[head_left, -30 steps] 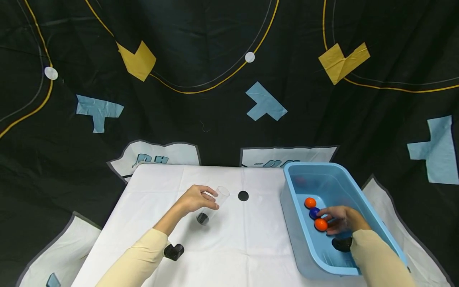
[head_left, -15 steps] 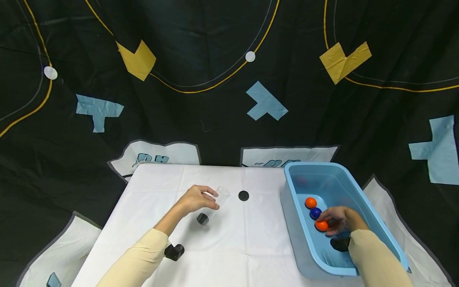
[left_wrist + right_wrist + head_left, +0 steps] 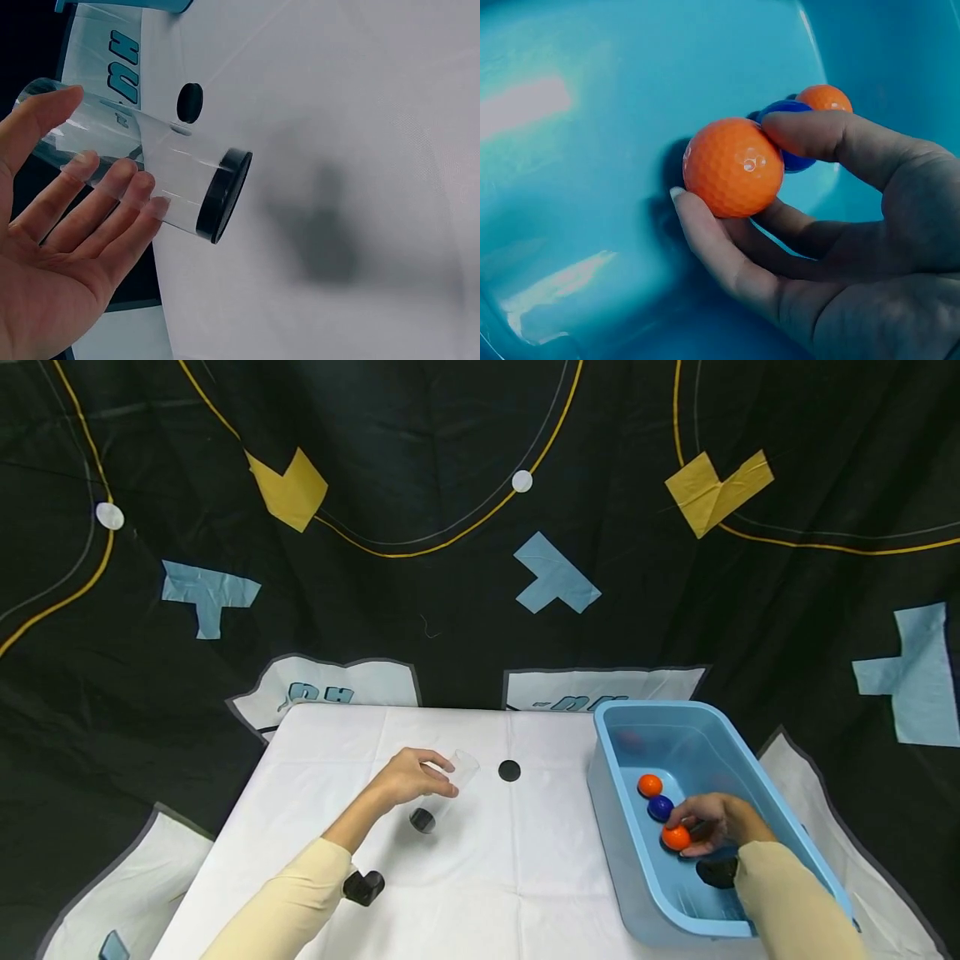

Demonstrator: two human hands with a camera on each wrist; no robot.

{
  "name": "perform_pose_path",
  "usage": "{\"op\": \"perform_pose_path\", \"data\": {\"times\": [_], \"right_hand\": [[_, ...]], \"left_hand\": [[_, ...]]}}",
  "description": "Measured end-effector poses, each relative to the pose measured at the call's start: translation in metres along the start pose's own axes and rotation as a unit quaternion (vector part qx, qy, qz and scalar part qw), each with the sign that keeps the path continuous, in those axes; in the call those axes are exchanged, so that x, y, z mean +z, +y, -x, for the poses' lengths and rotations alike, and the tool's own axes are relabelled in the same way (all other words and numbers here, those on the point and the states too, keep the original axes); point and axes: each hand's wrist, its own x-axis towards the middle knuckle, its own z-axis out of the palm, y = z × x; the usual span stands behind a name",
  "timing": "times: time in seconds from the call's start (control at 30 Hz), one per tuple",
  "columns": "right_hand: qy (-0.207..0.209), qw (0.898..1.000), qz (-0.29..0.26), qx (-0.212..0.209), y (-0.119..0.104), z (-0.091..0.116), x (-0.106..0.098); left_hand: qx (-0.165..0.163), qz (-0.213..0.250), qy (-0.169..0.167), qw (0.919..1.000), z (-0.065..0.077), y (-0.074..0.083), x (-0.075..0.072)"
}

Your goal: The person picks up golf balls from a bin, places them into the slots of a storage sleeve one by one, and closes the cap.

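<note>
A clear plastic tube with a black cap on its lower end leans at a slant above the table. My left hand holds it between thumb and fingertips, and no ball shows inside. On the right, my right hand is down in a blue bin. Its thumb and fingers pinch an orange golf ball. Beyond that ball lie a blue ball and a second orange ball on the bin's floor.
A loose black round cap lies on the white table, between the tube and the bin. Black wrist-camera mounts show by both sleeves. A black curtain with taped shapes hangs behind the table.
My right hand has shifted from beside the blue ball to the nearer orange golf ball, and its fingers have closed round it. The left hand and tube have stayed nearly still.
</note>
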Motion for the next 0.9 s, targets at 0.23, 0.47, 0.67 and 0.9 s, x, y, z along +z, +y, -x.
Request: {"op": "perform_pose_path", "data": {"times": [0.23,0.47,0.67,0.9], "right_hand": [[0.005,0.999,0.001,-0.037,-0.007,0.015,-0.004],[-0.017,0.996,0.009,-0.089,-0.036,0.039,-0.001],[-0.047,0.987,0.021,-0.152,-0.064,0.058,0.007],[-0.044,0.974,0.031,-0.218,-0.09,0.083,0.016]], "left_hand": [[0.005,0.012,-0.01,0.9999,-0.001,0.007,0.002],[0.02,0.014,-0.012,0.9996,-0.002,0.016,0.006],[0.044,-0.029,-0.001,0.9986,-0.003,0.02,0.009],[0.071,-0.099,0.028,0.9922,-0.002,0.021,0.016]]}}
